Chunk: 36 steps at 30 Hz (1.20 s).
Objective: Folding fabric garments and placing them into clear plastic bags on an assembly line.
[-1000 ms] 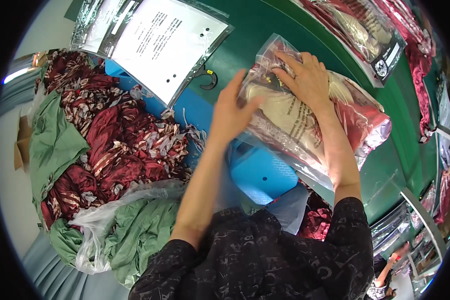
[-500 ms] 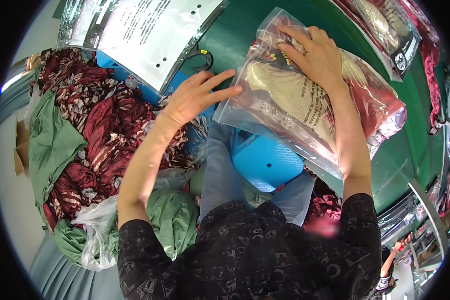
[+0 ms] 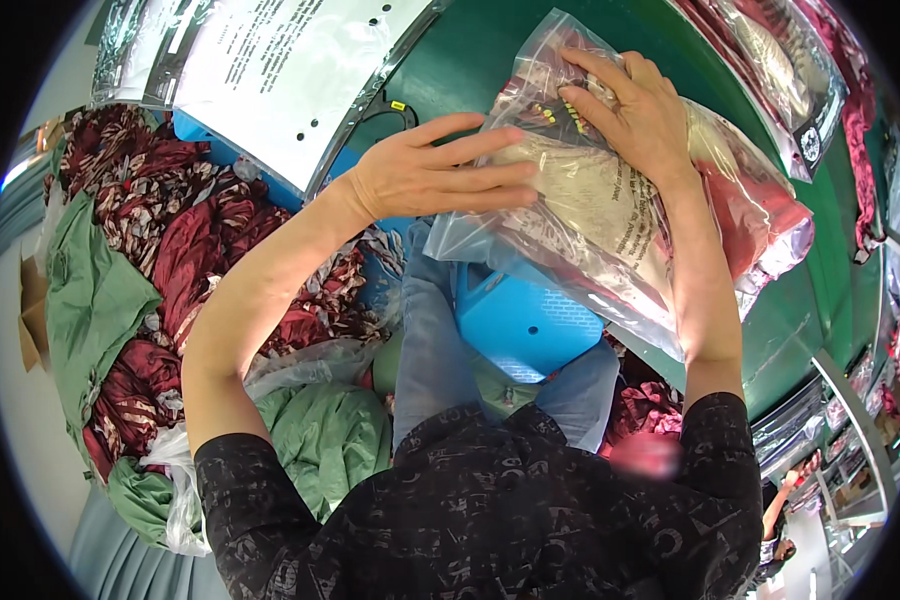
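Note:
A clear plastic garment bag point(image 3: 590, 205) lies on the green table, with folded cream and red clothing inside. Small yellow beads on dark cords show through its upper end. My right hand point(image 3: 635, 115) rests on top of that end, fingers spread over the plastic. Coming in from the left, my left hand point(image 3: 440, 172) reaches across the bag's left edge with its fingers stretched out. Its fingertips lie over the plastic near the bag's open-looking left end; whether they press on it is hard to tell.
A stack of flat clear bags point(image 3: 290, 75) with print lies at the upper left, a black hanger point(image 3: 395, 115) beside it. Maroon patterned garments point(image 3: 210, 240) heap up on the left, with green cloth point(image 3: 95, 270). Blue plastic point(image 3: 530, 325) shows below. More bagged clothing point(image 3: 770, 60) lies at upper right.
My left hand has moved right, from beside the bag's edge to over it, its fingers flatter. The right hand stays nearly in place on the bag.

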Tool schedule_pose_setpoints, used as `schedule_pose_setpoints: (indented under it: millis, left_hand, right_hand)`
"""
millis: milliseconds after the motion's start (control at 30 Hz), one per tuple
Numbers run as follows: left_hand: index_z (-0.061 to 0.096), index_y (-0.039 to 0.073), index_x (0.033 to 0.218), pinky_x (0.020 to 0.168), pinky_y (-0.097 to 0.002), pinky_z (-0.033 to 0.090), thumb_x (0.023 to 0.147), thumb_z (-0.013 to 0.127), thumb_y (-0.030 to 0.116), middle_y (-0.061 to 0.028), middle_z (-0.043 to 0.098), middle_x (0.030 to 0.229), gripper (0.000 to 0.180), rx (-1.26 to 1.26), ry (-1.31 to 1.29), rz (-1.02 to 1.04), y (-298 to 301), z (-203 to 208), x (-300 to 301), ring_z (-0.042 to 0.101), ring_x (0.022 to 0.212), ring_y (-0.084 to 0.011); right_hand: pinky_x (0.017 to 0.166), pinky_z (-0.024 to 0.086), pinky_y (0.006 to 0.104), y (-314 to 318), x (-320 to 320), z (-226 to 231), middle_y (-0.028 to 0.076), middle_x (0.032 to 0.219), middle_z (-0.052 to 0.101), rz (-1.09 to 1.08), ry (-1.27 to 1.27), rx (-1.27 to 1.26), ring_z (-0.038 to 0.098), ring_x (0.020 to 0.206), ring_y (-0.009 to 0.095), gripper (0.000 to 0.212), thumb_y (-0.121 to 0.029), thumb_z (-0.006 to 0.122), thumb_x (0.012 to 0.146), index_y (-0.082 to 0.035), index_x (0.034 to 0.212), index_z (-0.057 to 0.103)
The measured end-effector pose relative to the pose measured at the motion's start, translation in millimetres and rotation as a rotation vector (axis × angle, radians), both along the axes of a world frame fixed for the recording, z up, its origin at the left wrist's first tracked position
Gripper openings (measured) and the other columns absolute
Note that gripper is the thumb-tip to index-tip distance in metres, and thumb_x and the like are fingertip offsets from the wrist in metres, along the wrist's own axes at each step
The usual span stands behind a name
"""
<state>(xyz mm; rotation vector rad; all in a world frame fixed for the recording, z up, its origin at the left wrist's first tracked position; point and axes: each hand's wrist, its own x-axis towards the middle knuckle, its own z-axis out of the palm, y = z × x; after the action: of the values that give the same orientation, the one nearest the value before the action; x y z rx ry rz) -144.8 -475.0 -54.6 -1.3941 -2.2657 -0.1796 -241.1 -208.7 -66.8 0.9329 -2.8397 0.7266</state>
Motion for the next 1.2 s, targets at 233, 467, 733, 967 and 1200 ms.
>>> schedule_pose_setpoints:
  millis: [233, 467, 733, 967, 1200]
  left_hand:
    - [0.068, 0.015, 0.108, 0.086, -0.0379, 0.047, 0.091, 0.064, 0.021, -0.0016, 0.069, 0.108, 0.018, 0.146, -0.786, 0.145, 30.0, 20.0, -30.9, 0.064, 0.096, -0.0249]
    - [0.069, 0.006, 0.086, 0.075, -0.0399, 0.048, 0.093, 0.063, 0.028, -0.0127, 0.068, 0.082, 0.025, 0.337, -1.211, 0.588, 53.0, 20.8, -31.7, 0.061, 0.076, -0.0342]
    - [0.068, -0.001, 0.110, 0.085, -0.0400, 0.051, 0.084, 0.077, 0.029, -0.0127, 0.072, 0.104, 0.041, 0.511, -0.214, 0.947, -47.0, -2.5, -1.3, 0.065, 0.089, -0.0326]
    - [0.063, 0.002, 0.114, 0.087, -0.0408, 0.051, 0.079, 0.078, 0.031, -0.0103, 0.067, 0.123, 0.049, 0.265, -0.373, 1.384, -120.9, -32.5, 15.0, 0.065, 0.099, -0.0319]
    - [0.062, 0.013, 0.104, 0.081, -0.0363, 0.050, 0.083, 0.066, 0.016, 0.0073, 0.065, 0.129, 0.022, 0.204, -0.223, 1.075, -12.0, 4.4, 4.6, 0.061, 0.089, -0.0220]
  right_hand:
    - [0.078, 0.042, 0.0315, 10.5, 3.5, 19.0, 0.002, 0.090, 0.050, 0.031, -0.010, -0.024, 0.052, 0.077, 0.020, 0.044, -0.052, 0.065, 0.090, -0.026, 0.125, 0.066]
    - [0.082, 0.041, 0.0367, 5.2, 36.6, 44.0, 0.009, 0.106, 0.051, 0.132, -0.031, 0.089, 0.052, 0.088, 0.027, 0.044, -0.045, 0.067, 0.088, -0.014, 0.119, 0.059]
    - [0.082, 0.040, 0.0394, 5.1, 49.6, 35.7, 0.014, 0.114, 0.049, 0.171, 0.017, 0.180, 0.050, 0.094, 0.033, 0.041, -0.040, 0.067, 0.087, -0.014, 0.116, 0.057]
    - [0.081, 0.042, 0.0418, 58.8, 57.6, 32.6, 0.014, 0.118, 0.053, 0.088, -0.086, 0.200, 0.053, 0.096, 0.034, 0.038, -0.032, 0.067, 0.087, -0.014, 0.120, 0.059]
    - [0.090, 0.048, 0.0356, 150.4, 69.0, 54.4, 0.013, 0.117, 0.064, -0.242, -0.131, -0.038, 0.062, 0.103, 0.029, 0.039, -0.024, 0.066, 0.095, -0.006, 0.129, 0.057]
